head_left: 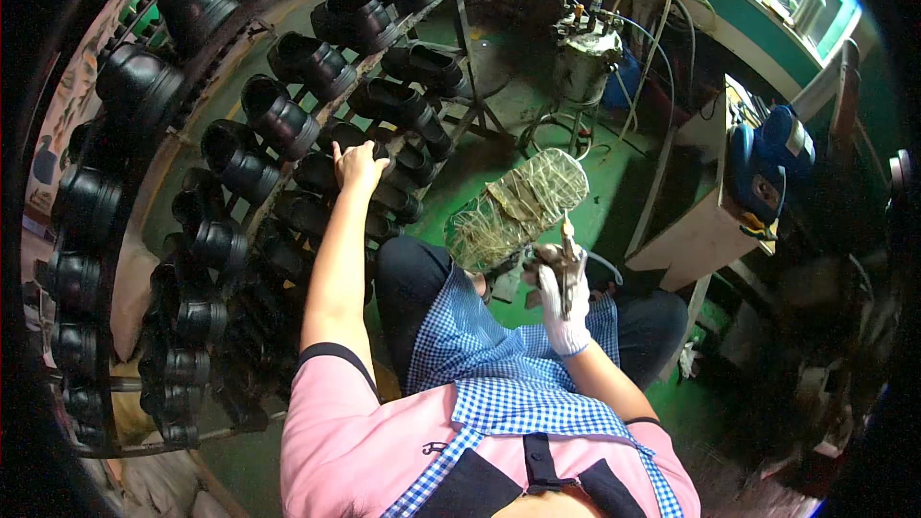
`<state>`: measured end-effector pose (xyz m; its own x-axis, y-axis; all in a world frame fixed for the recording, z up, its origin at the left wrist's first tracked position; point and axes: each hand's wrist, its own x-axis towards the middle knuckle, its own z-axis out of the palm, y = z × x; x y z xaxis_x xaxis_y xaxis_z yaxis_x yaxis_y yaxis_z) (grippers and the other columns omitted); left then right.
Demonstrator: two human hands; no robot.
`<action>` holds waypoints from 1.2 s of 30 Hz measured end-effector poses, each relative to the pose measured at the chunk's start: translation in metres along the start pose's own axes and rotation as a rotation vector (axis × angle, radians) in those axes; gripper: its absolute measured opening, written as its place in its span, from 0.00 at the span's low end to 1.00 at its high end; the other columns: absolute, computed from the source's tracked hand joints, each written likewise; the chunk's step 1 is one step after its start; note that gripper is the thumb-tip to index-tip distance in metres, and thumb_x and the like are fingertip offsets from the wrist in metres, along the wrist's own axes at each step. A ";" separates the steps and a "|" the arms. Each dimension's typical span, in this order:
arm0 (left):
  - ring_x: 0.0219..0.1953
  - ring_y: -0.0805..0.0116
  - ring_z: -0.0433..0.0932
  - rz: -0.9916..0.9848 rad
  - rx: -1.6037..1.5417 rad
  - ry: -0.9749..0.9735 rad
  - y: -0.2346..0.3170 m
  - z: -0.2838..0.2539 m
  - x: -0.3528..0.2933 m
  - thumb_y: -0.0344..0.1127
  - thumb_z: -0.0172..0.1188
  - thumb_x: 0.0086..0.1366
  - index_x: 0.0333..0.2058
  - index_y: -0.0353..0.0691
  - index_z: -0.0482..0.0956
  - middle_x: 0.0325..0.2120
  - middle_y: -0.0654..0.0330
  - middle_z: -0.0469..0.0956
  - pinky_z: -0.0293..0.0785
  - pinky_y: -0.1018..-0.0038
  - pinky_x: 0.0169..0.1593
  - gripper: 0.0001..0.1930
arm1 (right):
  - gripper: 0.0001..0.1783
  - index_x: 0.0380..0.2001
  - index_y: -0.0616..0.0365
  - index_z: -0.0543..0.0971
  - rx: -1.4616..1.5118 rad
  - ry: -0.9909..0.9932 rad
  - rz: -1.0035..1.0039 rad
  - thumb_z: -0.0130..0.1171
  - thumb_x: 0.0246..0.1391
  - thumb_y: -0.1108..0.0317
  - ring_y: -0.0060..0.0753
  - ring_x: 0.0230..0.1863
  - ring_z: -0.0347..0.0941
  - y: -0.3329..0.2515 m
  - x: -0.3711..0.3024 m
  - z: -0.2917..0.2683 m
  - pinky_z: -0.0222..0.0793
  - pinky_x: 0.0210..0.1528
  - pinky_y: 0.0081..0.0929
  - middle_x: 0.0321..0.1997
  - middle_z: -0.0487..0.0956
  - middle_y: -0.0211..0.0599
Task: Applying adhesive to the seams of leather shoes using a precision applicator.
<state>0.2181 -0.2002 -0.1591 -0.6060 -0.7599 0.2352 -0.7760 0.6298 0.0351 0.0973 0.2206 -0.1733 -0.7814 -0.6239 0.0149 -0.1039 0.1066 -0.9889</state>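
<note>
Currently | left hand point(357, 165) is reaching to the rack point(451, 0), fingers closing on a black shoe point(331, 171); right hand point(561, 302), gloved, is gripping a spray gun point(566, 264) over the lap | progress: many shoes are sitting racked; this one looks not yet lifted

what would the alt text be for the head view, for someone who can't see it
A seated person's bare left hand grips a black shoe on a rack of black shoes, while the white-gloved right hand holds a spray gun above a blue checked apron.

Left hand point(358, 165) fingertips hidden behind black shoe point(331, 173) — rack point(106, 230) lower end cut off.
</note>
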 end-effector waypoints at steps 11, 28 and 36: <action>0.39 0.57 0.73 0.192 -0.923 -0.118 0.074 -0.164 -0.146 0.36 0.73 0.55 0.36 0.34 0.76 0.34 0.56 0.72 0.70 0.66 0.47 0.17 | 0.42 0.73 0.52 0.58 0.204 0.111 -0.040 0.63 0.59 0.61 0.39 0.51 0.76 -0.029 0.021 0.001 0.74 0.53 0.35 0.53 0.77 0.41; 0.53 0.51 0.76 0.778 -0.644 -0.057 0.176 -0.159 -0.183 0.35 0.70 0.57 0.47 0.40 0.76 0.43 0.54 0.77 0.61 0.48 0.68 0.20 | 0.19 0.57 0.56 0.76 -0.282 0.075 0.115 0.56 0.66 0.60 0.44 0.44 0.80 0.021 0.011 -0.015 0.75 0.47 0.36 0.45 0.80 0.43; 0.52 0.55 0.77 0.873 -0.454 0.002 0.176 -0.165 -0.191 0.27 0.68 0.57 0.57 0.47 0.77 0.44 0.60 0.78 0.65 0.47 0.67 0.27 | 0.19 0.47 0.52 0.80 -0.593 -0.150 -0.020 0.53 0.66 0.51 0.50 0.37 0.81 0.022 0.017 -0.012 0.77 0.39 0.38 0.38 0.82 0.45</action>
<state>0.2259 0.0826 -0.0374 -0.9339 0.0018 0.3575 0.0855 0.9721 0.2184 0.0748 0.2216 -0.1936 -0.6852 -0.7276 -0.0314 -0.4761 0.4802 -0.7367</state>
